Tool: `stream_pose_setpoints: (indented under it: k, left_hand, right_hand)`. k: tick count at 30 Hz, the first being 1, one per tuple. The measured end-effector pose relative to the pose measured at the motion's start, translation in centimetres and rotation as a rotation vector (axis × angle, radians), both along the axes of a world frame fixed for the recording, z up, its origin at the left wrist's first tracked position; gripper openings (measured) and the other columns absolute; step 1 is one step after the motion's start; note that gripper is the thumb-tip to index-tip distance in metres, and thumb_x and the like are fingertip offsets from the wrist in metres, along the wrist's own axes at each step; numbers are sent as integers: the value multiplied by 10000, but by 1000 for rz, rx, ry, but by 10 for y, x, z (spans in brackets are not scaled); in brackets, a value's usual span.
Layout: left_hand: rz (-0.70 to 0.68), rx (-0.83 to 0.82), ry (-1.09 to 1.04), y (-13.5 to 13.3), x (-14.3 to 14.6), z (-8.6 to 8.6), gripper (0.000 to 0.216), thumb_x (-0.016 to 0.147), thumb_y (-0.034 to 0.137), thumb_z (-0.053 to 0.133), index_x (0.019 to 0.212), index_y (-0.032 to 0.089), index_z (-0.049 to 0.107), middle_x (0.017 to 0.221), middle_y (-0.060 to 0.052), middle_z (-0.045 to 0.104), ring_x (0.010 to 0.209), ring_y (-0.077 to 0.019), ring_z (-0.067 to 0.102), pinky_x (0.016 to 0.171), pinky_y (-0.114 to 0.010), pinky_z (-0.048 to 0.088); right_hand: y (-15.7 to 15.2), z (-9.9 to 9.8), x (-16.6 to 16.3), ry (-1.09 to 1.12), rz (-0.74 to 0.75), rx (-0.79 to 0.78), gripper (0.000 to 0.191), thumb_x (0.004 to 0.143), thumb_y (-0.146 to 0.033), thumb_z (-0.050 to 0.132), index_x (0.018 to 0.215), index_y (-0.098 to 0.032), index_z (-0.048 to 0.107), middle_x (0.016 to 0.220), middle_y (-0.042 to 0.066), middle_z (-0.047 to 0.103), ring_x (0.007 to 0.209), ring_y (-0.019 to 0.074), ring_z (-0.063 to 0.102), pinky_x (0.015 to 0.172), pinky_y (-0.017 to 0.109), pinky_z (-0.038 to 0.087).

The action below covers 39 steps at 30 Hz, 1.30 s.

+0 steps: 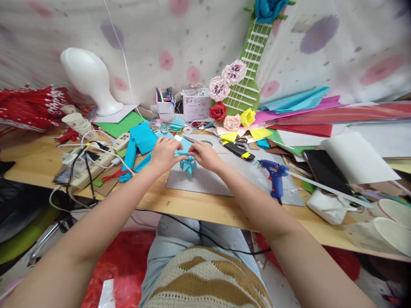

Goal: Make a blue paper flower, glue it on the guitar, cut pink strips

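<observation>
Fingers and thumb of my left hand are closed on the upper edge of a small blue crepe paper piece. From the other side my right hand pinches the same paper, its fingertips close to the left ones. The paper has pointed, petal-like ends hanging below the fingers, just above the grey cutting mat. My fingers hide its upper part. Sheets of blue crepe paper lie left of my left hand. Behind my right hand is a ring-shaped roll, partly covered.
A blue glue gun and a black-yellow utility knife lie to the right. On the left are a power strip with cords and a white foam head. A green paper guitar with paper flowers leans at the back.
</observation>
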State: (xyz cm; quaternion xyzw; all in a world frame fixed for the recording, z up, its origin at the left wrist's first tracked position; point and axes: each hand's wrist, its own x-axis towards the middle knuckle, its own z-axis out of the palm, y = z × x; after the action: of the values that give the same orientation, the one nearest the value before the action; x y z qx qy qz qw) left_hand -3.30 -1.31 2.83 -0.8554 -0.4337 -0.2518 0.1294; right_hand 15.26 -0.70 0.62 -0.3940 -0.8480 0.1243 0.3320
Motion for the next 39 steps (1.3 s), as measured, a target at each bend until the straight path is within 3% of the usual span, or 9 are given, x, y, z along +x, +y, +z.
stream_pose_setpoints:
  k: [4,10,18,24,30,39]
  left_hand:
    - [-29,-5,16,0,3,2,249,773,438,605,696,202,585,695,-25,632,759,-194,542,768,-363,347]
    - [-92,136,149,-2,6,11,292,859,395,483,659,201,572,713,-48,627,775,-204,536,780,-385,358]
    - [-162,294,286,-4,8,13,315,918,280,381,674,206,566,694,-4,601,789,-147,548,903,-353,356]
    - [-165,178,235,-7,8,7,267,901,299,414,714,226,589,723,-9,623,813,-167,557,917,-403,332]
    - [-116,118,67,-11,11,7,144,810,360,568,817,221,605,916,-57,654,941,-234,535,913,-452,299]
    - [-140,155,58,-10,14,3,127,848,292,509,786,220,593,909,-54,650,934,-223,543,890,-430,308]
  right_hand:
    - [-1,10,3,-42,27,-12,55,804,-135,531,790,-154,581,818,48,586,781,147,528,720,250,385]
    - [4,26,12,-86,59,-35,70,812,-163,540,775,-147,597,804,51,598,761,143,528,708,249,384]
    - [-6,27,18,-45,68,28,114,824,-247,535,876,-154,576,898,59,564,749,136,504,691,253,386]
    - [-10,19,19,-34,28,20,63,816,-202,527,775,-163,554,826,45,545,718,134,499,667,249,386]
    - [-9,16,20,-54,22,58,79,833,-192,518,767,-160,549,808,51,551,730,140,505,679,247,385]
    - [-7,20,21,-154,14,58,151,879,-250,481,801,-158,572,847,55,548,735,140,498,670,251,367]
